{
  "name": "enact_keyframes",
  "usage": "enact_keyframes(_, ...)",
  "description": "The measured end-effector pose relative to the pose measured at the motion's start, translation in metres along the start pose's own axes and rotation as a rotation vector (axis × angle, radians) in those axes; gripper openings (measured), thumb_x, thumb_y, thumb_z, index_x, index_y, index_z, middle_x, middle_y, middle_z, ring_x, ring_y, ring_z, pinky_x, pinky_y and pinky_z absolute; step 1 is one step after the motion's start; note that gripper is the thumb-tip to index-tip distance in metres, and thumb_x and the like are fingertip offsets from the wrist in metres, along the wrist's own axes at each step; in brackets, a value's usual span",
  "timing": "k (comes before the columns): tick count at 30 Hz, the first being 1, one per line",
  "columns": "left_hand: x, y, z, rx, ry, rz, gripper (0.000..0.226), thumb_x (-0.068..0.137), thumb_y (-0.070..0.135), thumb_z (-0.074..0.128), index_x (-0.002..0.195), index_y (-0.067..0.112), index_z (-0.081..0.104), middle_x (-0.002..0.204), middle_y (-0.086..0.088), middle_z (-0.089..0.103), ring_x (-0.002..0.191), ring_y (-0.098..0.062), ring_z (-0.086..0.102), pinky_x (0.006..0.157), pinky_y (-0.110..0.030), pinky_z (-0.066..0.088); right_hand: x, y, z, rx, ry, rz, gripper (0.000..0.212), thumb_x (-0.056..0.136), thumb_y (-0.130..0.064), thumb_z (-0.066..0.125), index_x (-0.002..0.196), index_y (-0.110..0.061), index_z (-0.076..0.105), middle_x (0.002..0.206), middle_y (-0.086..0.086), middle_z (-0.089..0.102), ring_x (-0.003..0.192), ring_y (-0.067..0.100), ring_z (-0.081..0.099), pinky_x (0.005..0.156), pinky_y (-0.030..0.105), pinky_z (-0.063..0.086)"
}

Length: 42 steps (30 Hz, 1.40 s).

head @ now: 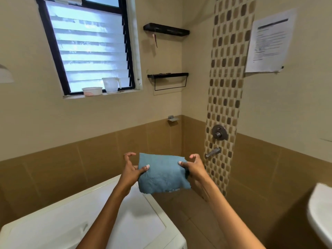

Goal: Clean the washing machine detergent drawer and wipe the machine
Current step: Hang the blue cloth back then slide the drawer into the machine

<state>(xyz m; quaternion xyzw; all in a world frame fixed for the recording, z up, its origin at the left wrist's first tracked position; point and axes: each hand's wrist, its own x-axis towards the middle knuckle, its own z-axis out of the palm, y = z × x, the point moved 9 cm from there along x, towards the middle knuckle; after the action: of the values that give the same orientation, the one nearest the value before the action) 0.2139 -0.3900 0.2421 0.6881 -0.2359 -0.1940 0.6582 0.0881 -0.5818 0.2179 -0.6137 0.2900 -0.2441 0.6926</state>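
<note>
Washing machine (125, 218): one, white, lower left; only its flat top and upper front edge are in view. The detergent drawer cannot be made out.
Window (89, 49): one, black-framed, with frosted louvre slats, upper left.
Sill items: two. One white tub (92, 91), and one translucent measuring jug (111, 84) just to its right.
Hands: two, both raised above the far right corner of the machine, bare forearms reaching up from the bottom edge.
Left hand (132, 168): thumb pinches the left edge of the cloth; the other fingers are curled and spread behind it.
Cloth (162, 174): one, blue towelling, folded, held in the air between the two hands, clear of the machine top.
Right hand (195, 167): thumb pinches the right edge of the cloth; the remaining fingers are curled above.
Wall shelves: two, black, one above the other, in the corner; upper shelf (166, 29), lower shelf (168, 75) with a wire rail beneath.
Mosaic tile strip (228, 78): one, vertical, brown and beige.
Shower fittings: two, on the strip. One round mixer valve (219, 132), one spout (212, 152) below it.
Paper notice (271, 41): one, taped to the right wall; text illegible.
Basin (321, 214): one, white, partly cut off at the right edge.
</note>
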Motion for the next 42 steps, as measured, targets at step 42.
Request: enact_keyframes(42, -0.124, -0.006, 0.505, -0.165, -0.881, -0.486, 0.012, 0.085, -0.015, 0.052, 0.073, -0.011, 0.052, 0.042, -0.011, 0.061, 0.036, -0.016, 0.061, 0.040, -0.025, 0.053, -0.220, -0.006, -0.460, 0.079, 0.780, -0.007, 0.009, 0.078, 0.013, 0.062, 0.082, 0.005, 0.061, 0.058, 0.004, 0.067, 0.050, 0.013, 0.065, 0.050, 0.021, 0.055)
